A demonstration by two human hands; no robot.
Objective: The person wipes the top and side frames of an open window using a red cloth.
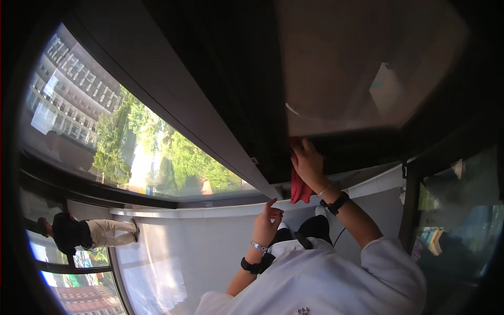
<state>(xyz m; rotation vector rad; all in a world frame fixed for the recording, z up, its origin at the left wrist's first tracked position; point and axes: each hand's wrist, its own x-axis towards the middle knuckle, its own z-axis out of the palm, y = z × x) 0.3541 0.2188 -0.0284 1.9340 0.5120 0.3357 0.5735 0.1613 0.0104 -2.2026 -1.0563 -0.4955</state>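
Note:
My right hand (309, 161) is closed around a red cloth (299, 191) and presses it against the dark frame (346, 151) at the lower left corner of a glass pane (334, 71). Part of the cloth hangs below my palm. My left hand (267, 222) is raised in front of my body, lower and to the left, beside the end of a grey frame post (236, 145). Its fingers are bent and somewhat apart, with nothing visible in them. Both wrists carry a bracelet and a black band.
A large window (157, 141) on the left shows trees and buildings outside. Below it runs a pale ledge (189, 213) above the grey floor (208, 252). Another person (78, 232) stands at the far left. A dark-framed glass panel (453, 220) is on the right.

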